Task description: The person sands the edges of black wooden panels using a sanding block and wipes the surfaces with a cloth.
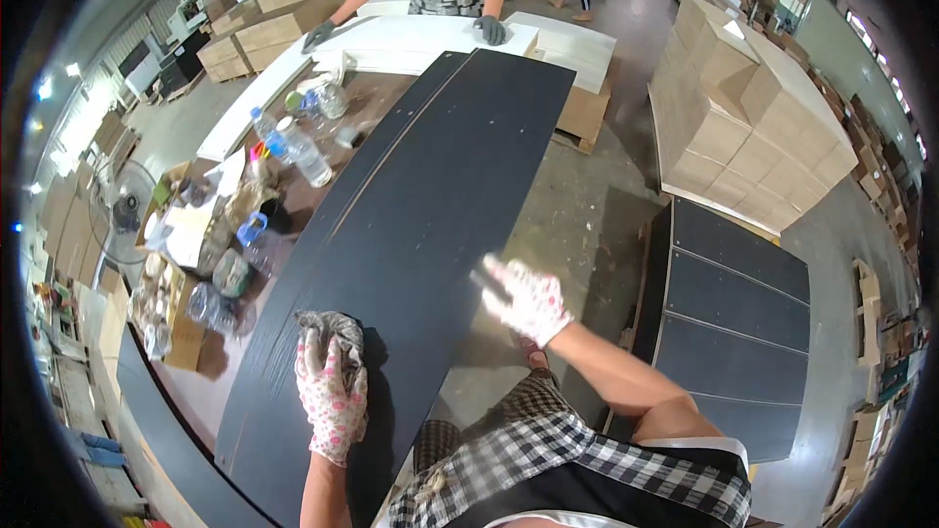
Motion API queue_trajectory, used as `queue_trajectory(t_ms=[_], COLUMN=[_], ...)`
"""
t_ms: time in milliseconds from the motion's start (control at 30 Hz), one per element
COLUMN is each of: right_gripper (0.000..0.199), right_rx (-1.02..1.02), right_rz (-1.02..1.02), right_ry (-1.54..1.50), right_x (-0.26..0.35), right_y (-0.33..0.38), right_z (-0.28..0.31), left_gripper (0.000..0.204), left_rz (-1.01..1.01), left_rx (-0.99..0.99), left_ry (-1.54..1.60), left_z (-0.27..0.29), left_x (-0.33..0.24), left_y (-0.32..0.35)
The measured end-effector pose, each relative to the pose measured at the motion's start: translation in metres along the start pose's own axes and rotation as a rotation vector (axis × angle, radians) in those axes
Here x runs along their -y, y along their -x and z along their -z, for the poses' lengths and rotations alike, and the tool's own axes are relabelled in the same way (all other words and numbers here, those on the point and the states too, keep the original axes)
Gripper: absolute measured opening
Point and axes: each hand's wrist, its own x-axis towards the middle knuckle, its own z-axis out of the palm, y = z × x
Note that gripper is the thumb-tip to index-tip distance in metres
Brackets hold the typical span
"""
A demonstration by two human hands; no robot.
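My left hand, in a white glove with pink spots, presses a crumpled grey rag onto a long dark panel. Wet-looking streaks show on the panel's surface beside the rag. Off the panel's right edge, over the floor, my right hand is raised in a matching glove. Its fingers are closed around a small dark, thin object, smeared by motion, whose kind I cannot make out. Under this panel another dark panel shows along its left edge.
Plastic bottles and a cardboard box of jars stand left of the panel. Stacked dark panels and a pile of cartons are at right. Across the table, a person in grey gloves touches white panels.
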Motion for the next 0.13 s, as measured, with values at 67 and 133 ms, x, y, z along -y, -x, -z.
queue_trajectory(t_ms=[67,133], right_gripper=[0.042,0.058], right_rx=[0.124,0.236], right_rz=[-0.130,-0.275], right_ry=[0.096,0.002], right_x=[-0.075,-0.155], right_y=[-0.040,-0.083], right_z=[-0.010,-0.016], left_gripper=[0.063,0.070], left_rz=[-0.054,-0.006], left_rx=[0.002,0.018], left_ry=[-0.006,-0.007], left_z=[-0.025,-0.042], left_x=[-0.011,-0.025], left_y=[-0.040,-0.073])
